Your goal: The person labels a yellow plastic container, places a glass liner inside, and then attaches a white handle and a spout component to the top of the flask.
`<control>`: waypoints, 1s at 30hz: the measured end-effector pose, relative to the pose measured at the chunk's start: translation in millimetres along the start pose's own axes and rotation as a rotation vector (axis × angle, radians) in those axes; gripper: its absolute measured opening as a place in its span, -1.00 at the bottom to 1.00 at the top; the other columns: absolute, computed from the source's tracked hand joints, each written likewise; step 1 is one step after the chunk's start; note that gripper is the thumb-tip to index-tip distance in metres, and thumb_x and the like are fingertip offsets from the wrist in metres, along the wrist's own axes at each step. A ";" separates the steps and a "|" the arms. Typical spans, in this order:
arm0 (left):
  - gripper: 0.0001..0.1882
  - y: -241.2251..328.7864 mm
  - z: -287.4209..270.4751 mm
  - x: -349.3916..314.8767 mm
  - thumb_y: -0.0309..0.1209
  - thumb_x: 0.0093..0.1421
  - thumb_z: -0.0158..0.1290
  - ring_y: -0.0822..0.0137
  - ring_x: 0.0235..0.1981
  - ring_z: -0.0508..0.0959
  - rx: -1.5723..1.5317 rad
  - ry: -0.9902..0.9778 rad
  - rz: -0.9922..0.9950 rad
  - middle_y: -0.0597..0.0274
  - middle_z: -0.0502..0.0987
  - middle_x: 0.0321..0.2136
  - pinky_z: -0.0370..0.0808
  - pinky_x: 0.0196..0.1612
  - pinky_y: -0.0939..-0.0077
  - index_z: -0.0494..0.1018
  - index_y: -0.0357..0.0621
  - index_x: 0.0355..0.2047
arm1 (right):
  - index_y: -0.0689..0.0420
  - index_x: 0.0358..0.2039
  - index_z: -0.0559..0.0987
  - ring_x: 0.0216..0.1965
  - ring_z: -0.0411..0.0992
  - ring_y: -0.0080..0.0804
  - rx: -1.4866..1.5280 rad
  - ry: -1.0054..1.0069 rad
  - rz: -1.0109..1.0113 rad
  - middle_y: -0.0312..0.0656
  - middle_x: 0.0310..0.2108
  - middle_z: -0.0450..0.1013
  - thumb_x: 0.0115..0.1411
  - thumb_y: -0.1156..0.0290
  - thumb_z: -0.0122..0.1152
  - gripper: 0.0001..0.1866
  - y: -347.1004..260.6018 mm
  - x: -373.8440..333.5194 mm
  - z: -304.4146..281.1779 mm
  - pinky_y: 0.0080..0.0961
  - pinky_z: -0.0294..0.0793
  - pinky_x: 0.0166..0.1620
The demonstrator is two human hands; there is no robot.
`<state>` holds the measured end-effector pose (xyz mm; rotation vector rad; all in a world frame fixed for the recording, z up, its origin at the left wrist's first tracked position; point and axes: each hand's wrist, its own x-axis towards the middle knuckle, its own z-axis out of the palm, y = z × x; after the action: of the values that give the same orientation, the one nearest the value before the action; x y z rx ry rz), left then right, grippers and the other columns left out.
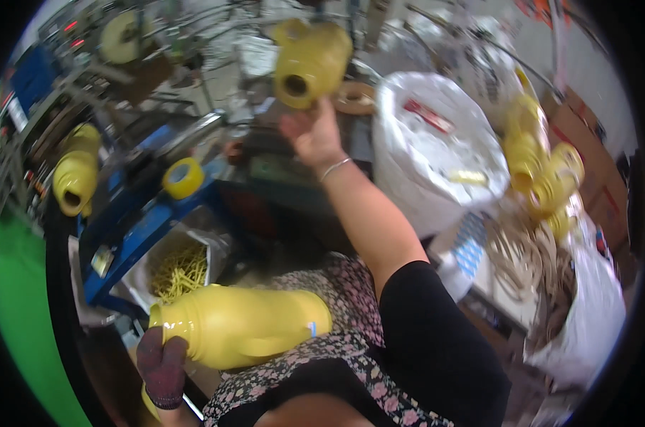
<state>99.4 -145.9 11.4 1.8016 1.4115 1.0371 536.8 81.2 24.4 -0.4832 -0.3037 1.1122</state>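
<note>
A yellow plastic thermos casing (255, 324) lies sideways across my lap, its handle on the near side. My left hand (162, 366), in a dark maroon glove, grips this casing by its neck. My bare right hand (314, 135) reaches out over the bench and meets the underside of a second yellow thermos casing (322, 57), whose round mouth faces me. Some of the right hand's fingers spread to the left, while others are blurred or hidden against the casing, so its grip is unclear.
Left, another thermos casing (77, 167) lies near a yellow tape roll (183, 178) on a blue frame (134, 245). Below is a bag of yellow strips (180, 274). Right stand a white lined sack (415, 164) and several stacked casings (543, 171). A brown ring (354, 97) lies on the bench.
</note>
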 end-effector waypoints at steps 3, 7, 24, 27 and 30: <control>-0.74 -16.7 -15.7 -6.7 -0.37 0.22 0.02 0.60 -0.59 0.33 -0.112 0.054 0.032 0.38 0.47 -0.48 0.25 -0.55 0.67 0.46 -0.23 -0.12 | 0.03 -0.10 0.42 -0.38 0.46 -0.31 -0.168 -0.131 0.111 -0.24 -0.37 0.39 0.20 -0.02 0.16 -0.57 44.9 -79.6 -70.3 -0.42 0.51 -0.36; -0.58 -26.7 -35.0 13.7 -0.29 0.30 -0.01 0.48 -0.37 0.40 -0.246 0.091 0.102 0.22 0.49 -0.22 0.34 -0.35 0.59 0.37 -0.27 0.09 | 0.19 -0.17 0.58 -0.33 0.50 -0.39 -0.939 0.045 0.144 -0.17 -0.37 0.53 0.14 0.27 0.23 -0.69 21.2 -194.5 -175.6 -0.46 0.50 -0.23; -0.72 73.0 40.8 55.5 -0.44 0.06 0.10 0.10 -0.27 0.44 0.173 -0.418 0.671 0.00 0.45 -0.25 0.39 -0.17 0.30 0.42 -0.33 -0.23 | 0.30 -0.17 0.59 -0.13 0.51 0.08 -1.773 1.616 0.066 0.15 -0.14 0.52 -0.05 0.26 0.21 -0.55 -331.9 -436.7 -407.9 -0.23 0.48 -0.04; -0.72 83.7 53.4 54.9 -0.42 -0.02 0.14 0.07 -0.23 0.42 0.282 -0.423 0.740 0.06 0.45 -0.31 0.34 -0.10 0.23 0.44 -0.21 -0.27 | 0.34 -0.28 0.60 -0.22 0.55 0.02 -1.604 1.680 -0.141 0.17 -0.25 0.54 -0.07 0.27 0.26 -0.59 -337.0 -441.4 -419.2 -0.28 0.50 -0.10; -0.72 88.1 60.2 61.1 -0.40 -0.05 0.15 0.05 -0.28 0.41 0.314 -0.434 0.748 0.08 0.44 -0.35 0.34 -0.15 0.22 0.45 -0.18 -0.29 | 0.33 -0.43 0.61 -0.32 0.57 -0.08 -1.474 1.655 -0.266 0.12 -0.42 0.56 -0.11 0.34 0.31 -0.70 -336.9 -441.3 -428.9 -0.30 0.52 -0.21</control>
<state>201.8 -107.7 67.9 2.6891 0.6549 0.6913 815.2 -533.4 -167.6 -2.3370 0.3702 -0.2387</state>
